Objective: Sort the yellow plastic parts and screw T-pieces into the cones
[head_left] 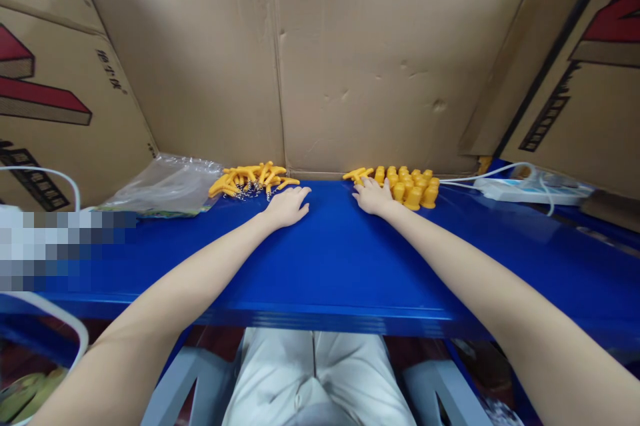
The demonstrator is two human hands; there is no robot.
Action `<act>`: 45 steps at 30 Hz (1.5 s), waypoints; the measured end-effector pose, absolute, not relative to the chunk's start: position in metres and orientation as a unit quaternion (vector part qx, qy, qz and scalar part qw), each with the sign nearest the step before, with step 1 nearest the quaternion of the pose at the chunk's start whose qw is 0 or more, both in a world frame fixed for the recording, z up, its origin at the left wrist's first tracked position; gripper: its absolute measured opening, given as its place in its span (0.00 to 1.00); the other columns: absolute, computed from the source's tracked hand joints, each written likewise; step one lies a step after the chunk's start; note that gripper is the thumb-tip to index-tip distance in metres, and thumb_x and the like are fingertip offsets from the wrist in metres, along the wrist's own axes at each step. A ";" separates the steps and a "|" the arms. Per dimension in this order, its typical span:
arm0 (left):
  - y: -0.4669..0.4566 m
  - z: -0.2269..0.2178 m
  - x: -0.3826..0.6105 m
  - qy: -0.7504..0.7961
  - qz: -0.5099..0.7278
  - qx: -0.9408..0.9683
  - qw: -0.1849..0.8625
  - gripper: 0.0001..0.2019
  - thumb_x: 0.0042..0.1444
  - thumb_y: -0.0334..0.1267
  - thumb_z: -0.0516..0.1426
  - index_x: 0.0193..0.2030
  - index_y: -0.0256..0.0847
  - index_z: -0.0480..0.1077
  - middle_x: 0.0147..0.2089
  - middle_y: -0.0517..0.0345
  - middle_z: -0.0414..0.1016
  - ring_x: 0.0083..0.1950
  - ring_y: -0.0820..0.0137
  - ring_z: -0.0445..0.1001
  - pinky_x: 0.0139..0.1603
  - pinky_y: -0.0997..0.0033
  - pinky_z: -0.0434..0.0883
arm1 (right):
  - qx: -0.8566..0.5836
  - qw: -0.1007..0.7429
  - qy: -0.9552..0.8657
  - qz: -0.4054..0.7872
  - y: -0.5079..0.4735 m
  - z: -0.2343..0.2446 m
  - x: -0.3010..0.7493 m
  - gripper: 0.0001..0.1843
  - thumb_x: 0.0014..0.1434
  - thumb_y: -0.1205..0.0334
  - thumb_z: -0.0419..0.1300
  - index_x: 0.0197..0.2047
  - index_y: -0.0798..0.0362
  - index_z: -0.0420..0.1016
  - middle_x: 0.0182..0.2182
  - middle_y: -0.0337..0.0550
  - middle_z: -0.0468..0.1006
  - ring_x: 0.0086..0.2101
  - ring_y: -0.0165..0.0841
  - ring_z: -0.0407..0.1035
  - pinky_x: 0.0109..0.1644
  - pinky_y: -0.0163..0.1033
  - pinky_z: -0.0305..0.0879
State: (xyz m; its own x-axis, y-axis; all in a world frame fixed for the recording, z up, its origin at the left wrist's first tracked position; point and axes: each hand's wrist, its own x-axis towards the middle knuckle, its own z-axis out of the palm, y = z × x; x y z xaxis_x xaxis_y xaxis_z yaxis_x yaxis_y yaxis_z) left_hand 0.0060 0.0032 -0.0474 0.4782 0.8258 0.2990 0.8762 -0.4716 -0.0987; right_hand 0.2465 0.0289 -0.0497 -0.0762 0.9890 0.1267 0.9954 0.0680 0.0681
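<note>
My left hand (pixel 289 206) rests on the blue table with its fingers stretched and apart. Just beyond and to its left lies a pile of yellow T-handled corkscrews (pixel 253 176) with metal spirals. My right hand (pixel 373 197) reaches to the table farther right, its fingers extended and spread. Behind its fingertips are a few yellow T-shaped handles (pixel 356 174), their lower parts partly covered by the hand. Right beside that hand stand several yellow plastic cup-shaped pieces (pixel 413 197) in a close group. Nothing shows in either hand.
A tall cardboard sheet (pixel 375 66) closes off the back of the blue table (pixel 325 259). Large cartons (pixel 55 99) flank both sides. At the left is a clear plastic bag (pixel 160 185); at the right, a white power strip (pixel 533 191) with cables.
</note>
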 end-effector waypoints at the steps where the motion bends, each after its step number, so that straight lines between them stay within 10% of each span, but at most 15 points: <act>1: 0.003 -0.047 0.006 -0.500 -0.106 -0.851 0.119 0.22 0.64 0.40 0.49 0.63 0.38 0.60 0.57 0.45 0.72 0.59 0.58 0.70 0.54 0.60 0.70 | -0.678 0.030 -0.732 -0.062 0.029 -0.050 0.248 0.28 0.69 0.56 0.40 0.67 0.55 0.59 0.71 0.54 0.47 0.69 0.46 0.41 0.68 0.66 0.35; 18: 0.005 -0.049 0.005 -0.491 -0.106 -0.856 0.123 0.22 0.63 0.41 0.48 0.63 0.38 0.61 0.56 0.46 0.73 0.58 0.58 0.70 0.55 0.58 0.70 | -0.665 0.114 -0.739 0.008 0.044 -0.048 0.253 0.27 0.65 0.54 0.48 0.67 0.46 0.59 0.68 0.49 0.56 0.66 0.49 0.49 0.64 0.70 0.44; 35: 0.005 -0.049 0.005 -0.492 -0.100 -0.854 0.137 0.20 0.64 0.41 0.48 0.61 0.39 0.64 0.56 0.47 0.74 0.57 0.59 0.71 0.53 0.59 0.70 | -0.703 0.150 -0.682 -0.132 0.020 -0.023 0.346 0.25 0.62 0.60 0.53 0.61 0.57 0.66 0.55 0.56 0.75 0.51 0.44 0.71 0.51 0.45 0.66; 45: 0.008 -0.051 0.004 -0.485 -0.101 -0.858 0.136 0.20 0.63 0.41 0.48 0.60 0.39 0.64 0.56 0.47 0.74 0.57 0.59 0.71 0.53 0.59 0.70 | -0.697 0.118 -0.697 -0.121 0.022 -0.015 0.355 0.13 0.57 0.55 0.58 0.41 0.50 0.80 0.46 0.47 0.79 0.49 0.44 0.72 0.48 0.44 0.65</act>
State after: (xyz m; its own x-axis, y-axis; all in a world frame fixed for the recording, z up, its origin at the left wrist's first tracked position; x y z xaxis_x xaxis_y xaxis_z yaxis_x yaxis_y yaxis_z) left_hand 0.0036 0.0081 -0.0506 0.5089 0.8048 0.3055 0.8599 -0.4920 -0.1362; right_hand 0.3554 0.0220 -0.0150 -0.0015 0.9430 0.3329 1.0000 0.0004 0.0034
